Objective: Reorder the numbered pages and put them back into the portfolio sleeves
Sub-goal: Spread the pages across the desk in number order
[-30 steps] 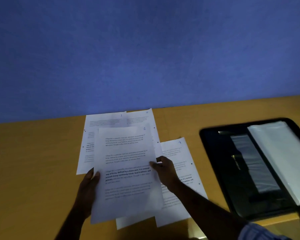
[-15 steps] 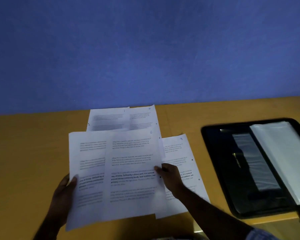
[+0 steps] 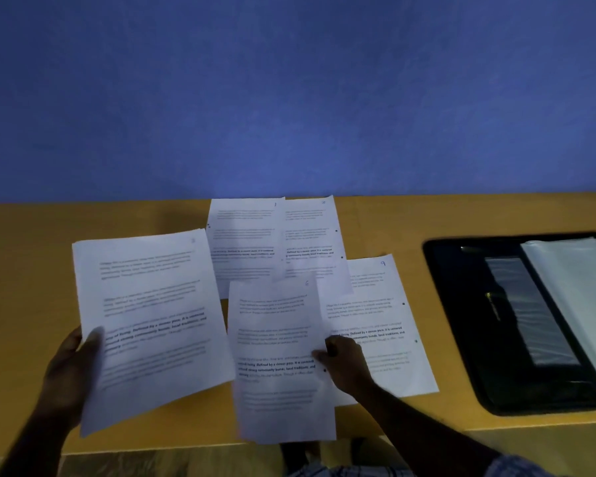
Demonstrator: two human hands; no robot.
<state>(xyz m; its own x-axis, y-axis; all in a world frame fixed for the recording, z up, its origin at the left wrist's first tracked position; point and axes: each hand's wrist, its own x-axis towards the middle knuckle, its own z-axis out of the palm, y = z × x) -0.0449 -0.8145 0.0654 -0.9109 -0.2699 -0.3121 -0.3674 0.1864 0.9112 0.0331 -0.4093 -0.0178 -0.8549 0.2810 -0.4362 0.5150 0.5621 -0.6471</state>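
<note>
My left hand [image 3: 71, 370] grips the left edge of a printed page [image 3: 152, 321], lifted and tilted at the left. My right hand [image 3: 344, 363] pinches the right edge of the page marked 6 [image 3: 276, 359], which hangs over the table's front edge. Two overlapping pages [image 3: 272, 239] lie flat at the back near the wall. The page marked 9 [image 3: 375, 304] lies to the right, partly under my right hand. The open black portfolio [image 3: 461, 304] sits at the far right with its clear sleeves [image 3: 572, 280] folded to the right.
The yellow-brown table [image 3: 31, 270] runs along a blue wall [image 3: 289, 98]. Its front edge is close to me, with wood floor below. The portfolio reaches the right frame edge.
The page in my left hand has slid left and apart from page 6, which stays in my right hand. The two held pages no longer overlap.
</note>
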